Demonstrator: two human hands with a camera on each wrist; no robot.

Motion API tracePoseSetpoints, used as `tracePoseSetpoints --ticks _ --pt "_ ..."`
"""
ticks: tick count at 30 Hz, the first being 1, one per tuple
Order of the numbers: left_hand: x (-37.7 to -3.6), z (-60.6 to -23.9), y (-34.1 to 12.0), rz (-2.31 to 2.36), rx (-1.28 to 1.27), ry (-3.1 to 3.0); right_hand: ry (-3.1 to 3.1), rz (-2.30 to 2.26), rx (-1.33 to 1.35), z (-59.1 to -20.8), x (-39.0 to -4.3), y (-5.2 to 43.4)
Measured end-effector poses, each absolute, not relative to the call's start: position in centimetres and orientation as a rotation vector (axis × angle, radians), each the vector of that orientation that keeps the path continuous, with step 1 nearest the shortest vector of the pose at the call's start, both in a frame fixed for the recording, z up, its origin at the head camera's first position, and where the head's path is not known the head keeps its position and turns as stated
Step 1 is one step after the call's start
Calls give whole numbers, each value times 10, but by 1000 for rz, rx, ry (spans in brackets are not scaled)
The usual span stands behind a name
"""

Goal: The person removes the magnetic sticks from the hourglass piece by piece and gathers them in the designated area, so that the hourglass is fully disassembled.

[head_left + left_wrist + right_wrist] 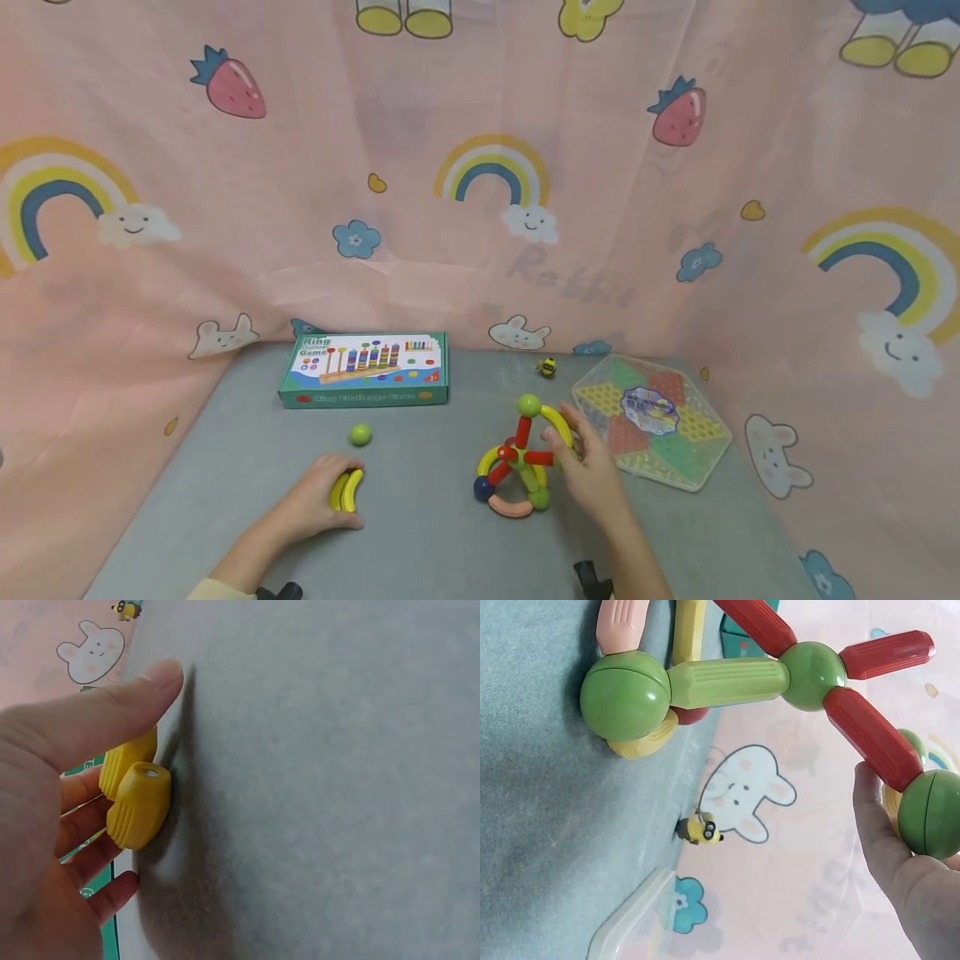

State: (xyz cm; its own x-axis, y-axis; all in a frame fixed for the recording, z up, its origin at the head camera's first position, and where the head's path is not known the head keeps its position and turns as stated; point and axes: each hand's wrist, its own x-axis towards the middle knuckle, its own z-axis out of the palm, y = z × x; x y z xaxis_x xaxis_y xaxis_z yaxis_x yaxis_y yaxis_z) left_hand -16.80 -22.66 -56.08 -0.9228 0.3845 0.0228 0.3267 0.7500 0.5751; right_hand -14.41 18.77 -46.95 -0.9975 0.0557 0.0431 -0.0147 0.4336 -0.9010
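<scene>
Two yellow curved rods [349, 491] lie side by side within my left hand [318, 497], its fingers and thumb curled round them, low over the table. In the left wrist view, one curved rod [141, 806] shows a pale dot on its end. My right hand [596, 475] grips the right side of a ball-and-stick toy structure [517, 455], near its upper yellow curved rod [558, 425]. In the right wrist view, a green ball [934, 814] on a red rod lies at the fingers. The structure's base has a dark blue ball [483, 488] and a pink curved rod [510, 507].
A loose green ball [360, 434] lies beyond my left hand. A green Ring Challenge Game box [365, 398] stands at the back left. At the right is a clear hexagonal case [701, 471] with coloured pieces. A small yellow-and-black figure [547, 367] stands near the back cloth.
</scene>
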Motion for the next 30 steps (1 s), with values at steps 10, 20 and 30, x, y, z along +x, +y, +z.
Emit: tracePoseSetpoints --ticks 10,20,30 --pt "-162 -558 -229 841 651 2832 -2580 1646 -28 -471 -145 187" --pt "-162 -552 -233 833 579 2787 -2553 1699 -66 -471 -145 185" --pt "-154 -538 -228 873 14 2708 -2578 1640 -36 -472 -145 185"
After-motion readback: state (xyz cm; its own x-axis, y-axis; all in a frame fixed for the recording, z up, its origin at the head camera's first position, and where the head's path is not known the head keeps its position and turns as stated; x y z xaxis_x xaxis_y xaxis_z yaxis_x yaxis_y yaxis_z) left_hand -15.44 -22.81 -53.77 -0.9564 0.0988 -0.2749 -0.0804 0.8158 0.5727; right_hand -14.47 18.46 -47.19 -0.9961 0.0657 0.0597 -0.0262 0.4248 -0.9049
